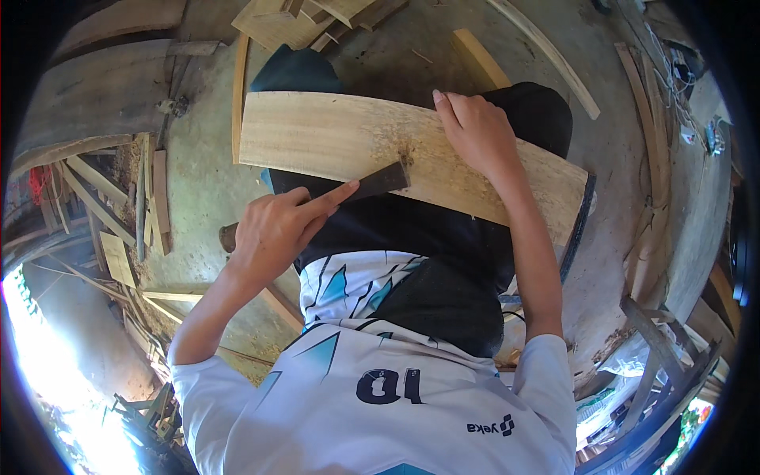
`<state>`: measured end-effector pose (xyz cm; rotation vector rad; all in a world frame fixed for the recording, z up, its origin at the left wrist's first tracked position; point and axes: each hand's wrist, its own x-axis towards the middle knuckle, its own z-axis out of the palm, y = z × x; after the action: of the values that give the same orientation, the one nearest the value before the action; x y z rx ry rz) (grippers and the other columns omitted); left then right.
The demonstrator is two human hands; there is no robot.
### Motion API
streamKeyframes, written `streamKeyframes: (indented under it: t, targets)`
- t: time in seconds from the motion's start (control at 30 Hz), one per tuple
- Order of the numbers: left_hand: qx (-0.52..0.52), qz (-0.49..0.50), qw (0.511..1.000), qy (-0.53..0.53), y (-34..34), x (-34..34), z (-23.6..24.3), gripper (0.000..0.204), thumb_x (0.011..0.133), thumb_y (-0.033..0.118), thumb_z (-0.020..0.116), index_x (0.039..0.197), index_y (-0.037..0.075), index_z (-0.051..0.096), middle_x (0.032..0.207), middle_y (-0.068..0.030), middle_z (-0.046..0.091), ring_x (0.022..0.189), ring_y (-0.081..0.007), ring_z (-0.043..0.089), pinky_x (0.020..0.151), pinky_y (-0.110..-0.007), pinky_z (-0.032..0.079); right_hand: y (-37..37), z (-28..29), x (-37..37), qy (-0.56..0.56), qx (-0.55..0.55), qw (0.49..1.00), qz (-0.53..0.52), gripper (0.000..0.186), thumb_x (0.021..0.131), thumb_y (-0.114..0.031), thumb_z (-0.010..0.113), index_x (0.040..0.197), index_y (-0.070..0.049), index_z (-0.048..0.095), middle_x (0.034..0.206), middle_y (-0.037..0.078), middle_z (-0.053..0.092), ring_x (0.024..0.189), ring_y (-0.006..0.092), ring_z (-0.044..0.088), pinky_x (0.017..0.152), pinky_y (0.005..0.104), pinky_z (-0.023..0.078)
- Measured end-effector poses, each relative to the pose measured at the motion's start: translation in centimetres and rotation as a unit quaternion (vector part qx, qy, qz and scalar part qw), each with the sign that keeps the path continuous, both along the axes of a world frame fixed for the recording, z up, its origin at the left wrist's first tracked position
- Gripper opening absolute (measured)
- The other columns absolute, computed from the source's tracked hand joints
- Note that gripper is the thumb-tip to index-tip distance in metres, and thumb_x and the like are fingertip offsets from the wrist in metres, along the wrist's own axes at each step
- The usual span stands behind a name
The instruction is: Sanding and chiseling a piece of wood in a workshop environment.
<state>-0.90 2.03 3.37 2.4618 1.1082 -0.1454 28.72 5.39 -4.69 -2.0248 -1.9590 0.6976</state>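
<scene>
A pale wooden board (pixel 332 134) lies across my lap, its right end nearer to me than its left. My left hand (pixel 273 226) is closed round a chisel with a wide, dark flat blade (pixel 384 180), its index finger stretched along the metal. The blade's end touches the board beside a dark, rough knot (pixel 406 152). Behind the hand sticks out the butt of the chisel's handle (pixel 228 237). On the board's far edge, right of the knot, my right hand (pixel 479 131) grips the wood; some of its fingertips are hidden.
Wood offcuts (pixel 99 194) are heaped at the left. Further boards and strips (pixel 293 24) lie on the concrete floor ahead. A long strip (pixel 546 51) lies at the far right. A metal frame (pixel 657 356) and plastic sheeting (pixel 625 364) are at the lower right.
</scene>
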Motion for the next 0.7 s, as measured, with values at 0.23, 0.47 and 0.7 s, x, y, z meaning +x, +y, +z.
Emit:
streamKeyframes:
  t: [0.23,0.47,0.7]
  targets:
    - [0.056,0.009,0.997,0.048,-2.0,0.7,0.0,0.061,0.087,0.012,0.069,0.142,0.035,0.056,0.063,-0.0043,0.045,0.051,-0.0239,0.053,0.05,-0.039,0.046,-0.1,-0.2,-0.1,-0.002,-0.001,1.0,0.007,0.052,0.106,-0.036,0.04,0.075,-0.002,0.065,0.068,0.021,0.066,0.066,0.0402,0.066,0.066,0.0489,0.055]
    - [0.038,0.156,0.987,-0.004,-5.7,4.8,-2.4,0.059,0.091,0.012,0.067,0.144,0.034,0.053,0.064,-0.0082,0.045,0.053,-0.0281,0.053,0.052,-0.043,0.045,0.0,-0.6,0.0,0.054,0.028,0.997,-0.038,0.048,0.105,-0.034,0.041,0.078,-0.003,0.065,0.068,0.02,0.066,0.067,0.0401,0.067,0.066,0.0491,0.054]
    - [0.027,0.247,0.966,-0.066,-3.9,4.7,-3.3,0.049,0.096,0.015,0.062,0.142,0.032,0.057,0.07,-0.0101,0.058,0.06,-0.032,0.06,0.056,-0.045,0.047,-0.2,-1.5,0.3,0.215,0.13,0.958,-0.139,0.036,0.105,-0.028,0.043,0.092,-0.005,0.067,0.077,0.011,0.071,0.076,0.0342,0.069,0.077,0.0442,0.054]
